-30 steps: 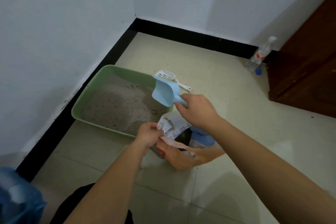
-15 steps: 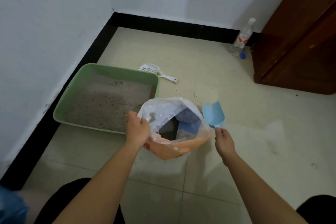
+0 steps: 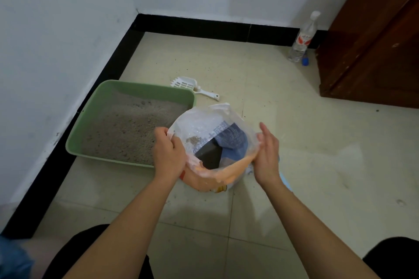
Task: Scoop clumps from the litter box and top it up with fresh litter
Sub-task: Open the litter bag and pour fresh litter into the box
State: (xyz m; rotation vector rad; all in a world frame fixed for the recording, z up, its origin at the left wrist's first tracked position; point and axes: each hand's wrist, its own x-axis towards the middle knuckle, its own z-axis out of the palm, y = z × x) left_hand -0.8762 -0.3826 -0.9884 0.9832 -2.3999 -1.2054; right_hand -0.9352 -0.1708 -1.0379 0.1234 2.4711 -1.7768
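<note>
The right hand (image 3: 267,156) has set down the pale blue plastic scoop (image 3: 286,182), just beside the orange-and-white plastic litter bag (image 3: 204,127), and presses flat-fingered against the bag. The left hand (image 3: 169,154) grips its rim. The green litter box (image 3: 136,85) sits alongside; pouring looks next.

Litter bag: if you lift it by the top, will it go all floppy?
Probably floppy: the litter bag is thin plastic, its rim crumpled where the left hand grips it. It would likely slump unless held; the right hand touches its other side.
</note>
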